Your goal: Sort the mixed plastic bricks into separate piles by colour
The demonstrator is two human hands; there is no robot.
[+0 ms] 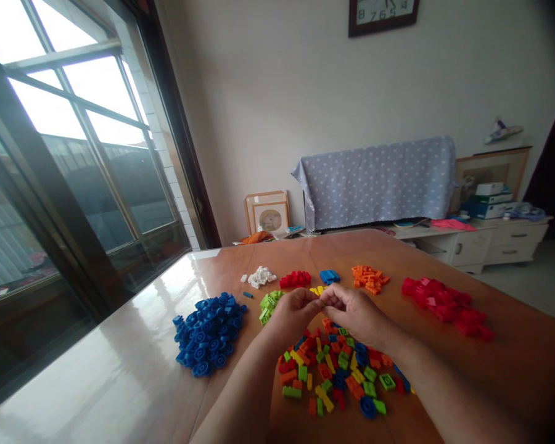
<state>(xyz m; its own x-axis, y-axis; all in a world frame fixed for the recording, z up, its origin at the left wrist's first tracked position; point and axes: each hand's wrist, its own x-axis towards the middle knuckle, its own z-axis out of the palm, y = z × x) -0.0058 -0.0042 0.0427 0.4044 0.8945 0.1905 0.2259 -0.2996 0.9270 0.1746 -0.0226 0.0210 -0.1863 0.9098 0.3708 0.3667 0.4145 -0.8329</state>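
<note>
My left hand (296, 313) and my right hand (353, 309) meet fingertip to fingertip above the table, both pinched. A tiny greenish piece shows between them; its shape is too small to tell. Below and nearer to me lies a mixed heap of bricks (326, 365) in green, red, orange, yellow and blue. Light green bricks (269, 303) sit just left of my left hand. A few yellow bricks (317, 290) show behind my fingers, partly hidden.
On the wooden table (148, 345) are piles of blue pieces (209, 333), white pieces (261, 277), red bricks (295, 279), blue bricks (329, 276), orange bricks (370, 279) and red pieces (446, 306). A cloth-covered object (379, 182) stands beyond.
</note>
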